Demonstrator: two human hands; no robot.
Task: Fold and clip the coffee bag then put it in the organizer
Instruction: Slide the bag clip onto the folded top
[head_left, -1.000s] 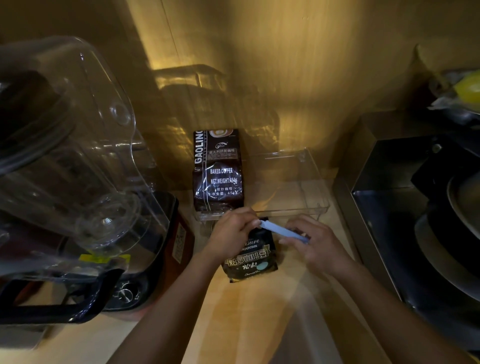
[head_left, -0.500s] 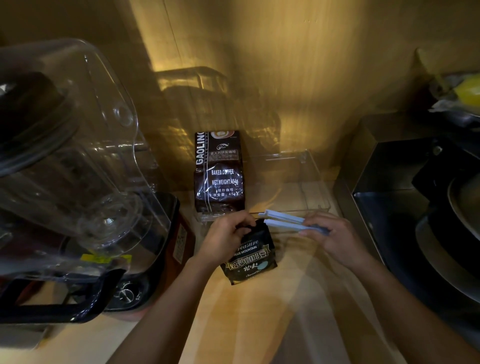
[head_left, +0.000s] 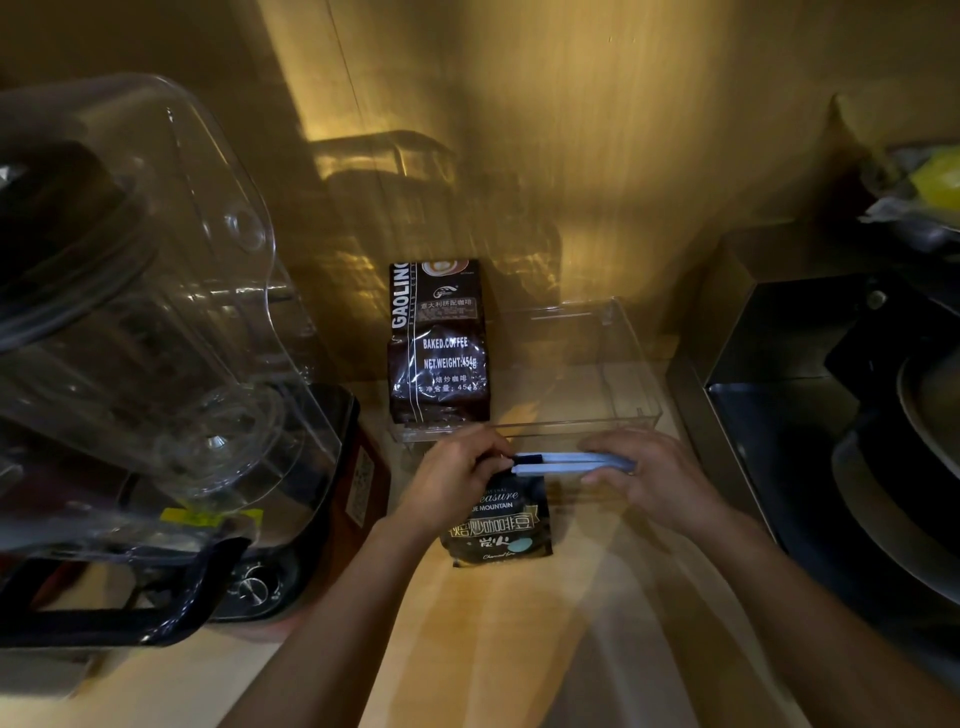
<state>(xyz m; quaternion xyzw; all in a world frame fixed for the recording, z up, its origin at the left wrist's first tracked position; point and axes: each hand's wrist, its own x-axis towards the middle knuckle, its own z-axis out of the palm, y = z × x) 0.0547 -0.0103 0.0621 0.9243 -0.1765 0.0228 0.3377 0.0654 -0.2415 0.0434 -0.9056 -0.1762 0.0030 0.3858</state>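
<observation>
Since the earlier frames the clip (head_left: 571, 463) has swung level and come down onto the folded top of the coffee bag (head_left: 496, 522); before it was angled and off to the right. Right hand (head_left: 652, 480) is curled around the clip's right end, fingers closed on it. Left hand (head_left: 457, 480) pinches the bag's folded top edge at the clip's left end, fingers closed. Clip's two arms look slightly parted at the left — not snapped shut yet, as far as I can tell. Bag stands on the bench (head_left: 519, 649), at 6 o'clock from the clear organizer (head_left: 631, 410), just in front of its near wall. Second, larger coffee bag (head_left: 441, 353) already stands in the organizer's left part, 12 o'clock from the hands. Progress: fold done, clipping underway — closing the clip and placing the bag in the organizer are left.
</observation>
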